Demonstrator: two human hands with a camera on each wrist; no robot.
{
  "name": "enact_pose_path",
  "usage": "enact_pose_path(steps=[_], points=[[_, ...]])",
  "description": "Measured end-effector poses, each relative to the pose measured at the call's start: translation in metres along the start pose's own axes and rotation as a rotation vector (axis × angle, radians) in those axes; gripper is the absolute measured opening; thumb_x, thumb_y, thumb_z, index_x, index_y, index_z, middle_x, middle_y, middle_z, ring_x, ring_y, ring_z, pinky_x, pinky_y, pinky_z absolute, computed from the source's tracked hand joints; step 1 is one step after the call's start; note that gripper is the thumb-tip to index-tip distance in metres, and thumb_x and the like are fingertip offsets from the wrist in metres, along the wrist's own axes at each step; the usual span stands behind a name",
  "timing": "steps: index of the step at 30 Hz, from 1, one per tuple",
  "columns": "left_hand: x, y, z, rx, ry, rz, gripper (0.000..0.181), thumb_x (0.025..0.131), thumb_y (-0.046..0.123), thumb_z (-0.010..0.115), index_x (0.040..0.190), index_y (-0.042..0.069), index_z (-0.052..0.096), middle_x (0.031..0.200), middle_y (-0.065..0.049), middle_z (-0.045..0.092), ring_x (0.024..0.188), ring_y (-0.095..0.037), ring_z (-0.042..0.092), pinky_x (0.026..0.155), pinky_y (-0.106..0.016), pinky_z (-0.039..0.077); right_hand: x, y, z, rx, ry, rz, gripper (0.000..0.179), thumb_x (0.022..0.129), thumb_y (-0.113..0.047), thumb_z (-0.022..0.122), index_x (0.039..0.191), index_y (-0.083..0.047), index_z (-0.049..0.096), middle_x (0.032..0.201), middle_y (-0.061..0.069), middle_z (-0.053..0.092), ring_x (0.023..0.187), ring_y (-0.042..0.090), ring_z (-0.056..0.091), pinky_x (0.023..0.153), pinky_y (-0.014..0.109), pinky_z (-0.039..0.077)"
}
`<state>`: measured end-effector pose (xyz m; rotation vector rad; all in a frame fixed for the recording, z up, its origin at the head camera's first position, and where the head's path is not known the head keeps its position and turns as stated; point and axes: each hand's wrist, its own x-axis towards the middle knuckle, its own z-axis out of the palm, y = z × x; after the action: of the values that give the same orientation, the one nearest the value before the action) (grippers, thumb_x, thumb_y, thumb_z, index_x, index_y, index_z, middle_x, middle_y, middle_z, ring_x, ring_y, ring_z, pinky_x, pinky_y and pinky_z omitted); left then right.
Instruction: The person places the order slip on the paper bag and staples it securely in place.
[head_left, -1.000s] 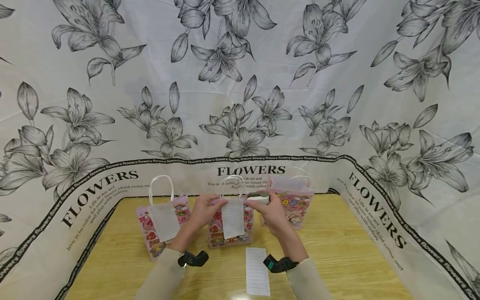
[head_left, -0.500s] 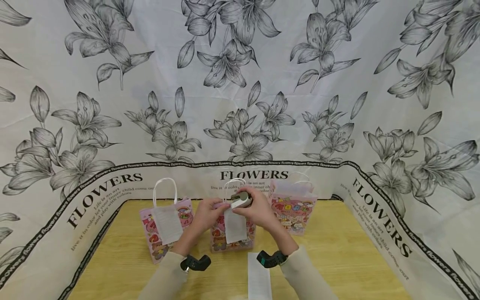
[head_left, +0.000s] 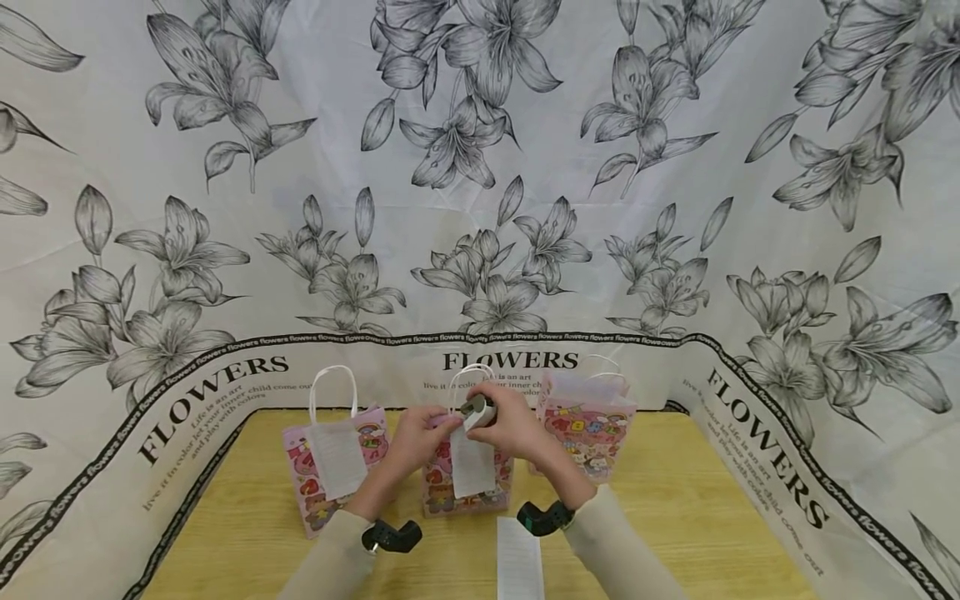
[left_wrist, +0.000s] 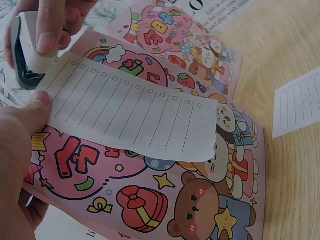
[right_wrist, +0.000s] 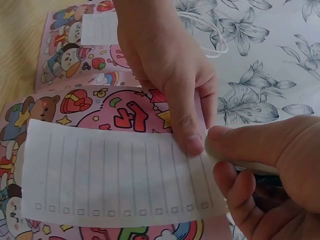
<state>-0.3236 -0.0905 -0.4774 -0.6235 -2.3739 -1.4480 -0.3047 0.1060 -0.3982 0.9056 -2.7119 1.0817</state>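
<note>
We judge the middle bag [head_left: 437,492] underway: left hand [head_left: 416,437] pinching its paper slip [head_left: 474,469], right hand [head_left: 513,425] gripping a stapler [left_wrist: 29,40]. From it, the left bag [head_left: 375,429], nine o'clock, carries a second slip [head_left: 337,461], seemingly done; the right bag [head_left: 588,429], three o'clock, shows none, presumably outstanding; a loose slip [head_left: 519,558] lies at five.

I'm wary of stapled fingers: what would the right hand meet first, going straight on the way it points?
Its white-and-grey stapler would likely meet the white lined paper slip on the pink printed paper bag; the left thumb sits close by, depth unclear.
</note>
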Motion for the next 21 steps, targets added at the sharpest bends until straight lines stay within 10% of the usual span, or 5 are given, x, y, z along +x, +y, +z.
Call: enact_pose_path(steps=[21], points=[[-0.001, -0.003, 0.008, 0.008, 0.035, 0.051, 0.019, 0.095, 0.025, 0.066, 0.08, 0.015, 0.072, 0.05, 0.012, 0.047, 0.043, -0.002, 0.039, 0.042, -0.021, 0.034, 0.012, -0.017, -0.013, -0.171, -0.119, 0.011, 0.038, 0.075, -0.007, 0.084, 0.107, -0.009, 0.063, 0.099, 0.004, 0.062, 0.081, 0.018, 0.057, 0.062, 0.033, 0.049]])
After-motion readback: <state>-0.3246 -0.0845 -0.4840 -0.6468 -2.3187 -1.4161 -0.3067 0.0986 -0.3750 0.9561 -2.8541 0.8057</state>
